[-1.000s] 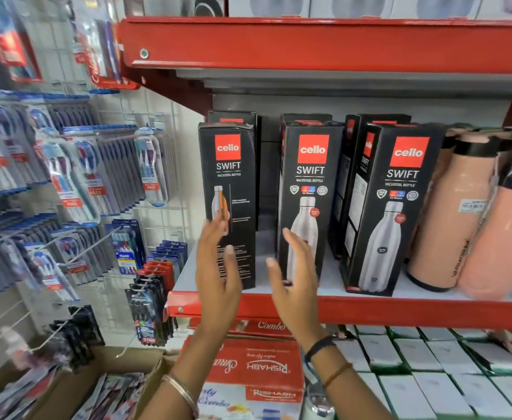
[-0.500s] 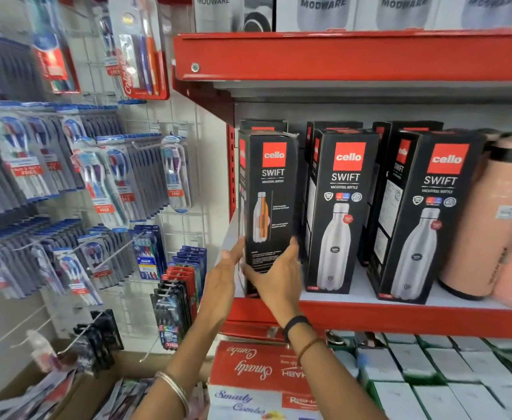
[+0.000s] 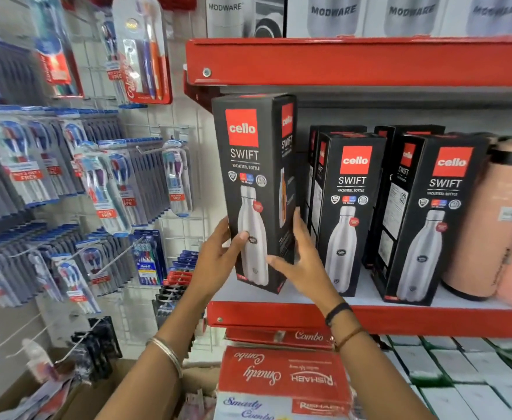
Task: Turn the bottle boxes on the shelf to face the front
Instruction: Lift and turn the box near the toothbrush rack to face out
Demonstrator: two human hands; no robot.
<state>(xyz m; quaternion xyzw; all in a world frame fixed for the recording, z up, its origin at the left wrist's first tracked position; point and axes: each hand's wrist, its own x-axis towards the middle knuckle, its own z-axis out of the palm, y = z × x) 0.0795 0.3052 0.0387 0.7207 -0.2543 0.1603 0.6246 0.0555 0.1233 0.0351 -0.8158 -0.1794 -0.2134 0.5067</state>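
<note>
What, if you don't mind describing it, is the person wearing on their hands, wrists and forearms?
Both forearms are bare, with no sleeves in view. The left hand has a thin silver-coloured bangle on the forearm below it. The right hand has a dark band at the wrist and a thin brown thread or band just behind it. No gloves or rings can be made out.

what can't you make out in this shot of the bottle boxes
Head view only:
- Rear row of boxes: faces hidden by the front boxes.
- Held box: lower corners covered by the left hand and right hand.
- Small print on the box badges: too small to read.
- Pink flask: its far side cut by the right edge.
</note>
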